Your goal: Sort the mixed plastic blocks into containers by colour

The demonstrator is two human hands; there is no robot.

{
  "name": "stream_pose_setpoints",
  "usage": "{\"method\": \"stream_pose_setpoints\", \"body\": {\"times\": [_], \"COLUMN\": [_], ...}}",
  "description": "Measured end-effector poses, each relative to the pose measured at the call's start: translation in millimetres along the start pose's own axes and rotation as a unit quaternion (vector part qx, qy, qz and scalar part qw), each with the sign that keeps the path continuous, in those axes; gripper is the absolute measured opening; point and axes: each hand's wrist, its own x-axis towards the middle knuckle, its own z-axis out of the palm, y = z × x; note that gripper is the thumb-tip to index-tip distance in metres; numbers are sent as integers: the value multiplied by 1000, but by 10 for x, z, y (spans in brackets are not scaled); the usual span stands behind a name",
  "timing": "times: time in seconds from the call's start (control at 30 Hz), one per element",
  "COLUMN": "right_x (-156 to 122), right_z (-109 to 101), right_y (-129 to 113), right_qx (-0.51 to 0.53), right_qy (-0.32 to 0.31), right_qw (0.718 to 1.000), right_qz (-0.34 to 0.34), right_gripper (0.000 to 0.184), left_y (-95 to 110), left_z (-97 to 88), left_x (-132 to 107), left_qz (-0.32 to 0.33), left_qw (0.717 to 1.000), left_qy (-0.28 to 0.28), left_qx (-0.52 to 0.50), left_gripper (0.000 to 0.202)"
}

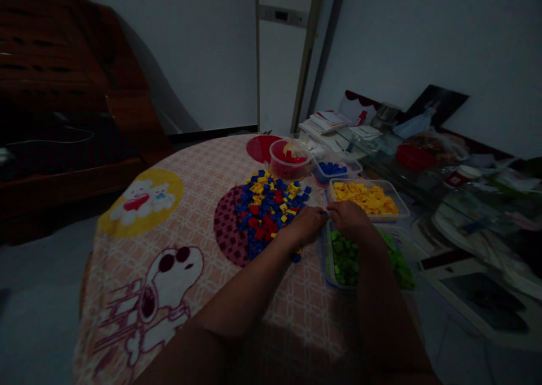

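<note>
A pile of small blue, red and yellow bricks (270,211) lies on the round table (178,261), which has a cartoon-printed cloth. My left hand (307,224) rests at the pile's right edge, fingers curled. My right hand (348,215) is closed just beside it, over the near rim of a clear tub of green bricks (344,261). The fingertips of both hands meet; what they hold is too small to make out. A tub of yellow bricks (365,197) sits just beyond my right hand.
A round tub with red bricks (289,160) and a red lid (259,146) stand at the table's far side, with a tub of blue bricks (334,169) beside them. A cluttered glass surface (444,176) lies to the right. Dark wooden furniture (63,119) stands left.
</note>
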Motion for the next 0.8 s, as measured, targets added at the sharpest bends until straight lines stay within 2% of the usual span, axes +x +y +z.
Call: {"method": "stream_pose_setpoints", "body": {"times": [0.1, 0.23, 0.43, 0.57, 0.8], "right_x": [1, -9, -7, -3, -20], "right_z": [7, 6, 27, 22, -17], "right_y": [12, 19, 31, 25, -2], "right_qx": [6, 11, 14, 14, 19], "right_qy": [3, 4, 5, 4, -3], "right_qw": [1000, 1000, 1000, 1000, 1000], "right_qz": [-5, -5, -2, 0, 1], "right_gripper": [41, 41, 42, 41, 41], "left_y": [-61, -253, -566, -543, -440], "left_z": [-77, -231, -492, -584, -493], "left_x": [-34, -116, -290, -317, -283], "left_qz": [-25, -65, -177, -184, -225], "left_qw": [999, 997, 978, 974, 972], "left_qy": [19, 40, 109, 131, 67], "left_qx": [7, 2, -3, -25, 34], "left_gripper": [30, 29, 27, 29, 24]}}
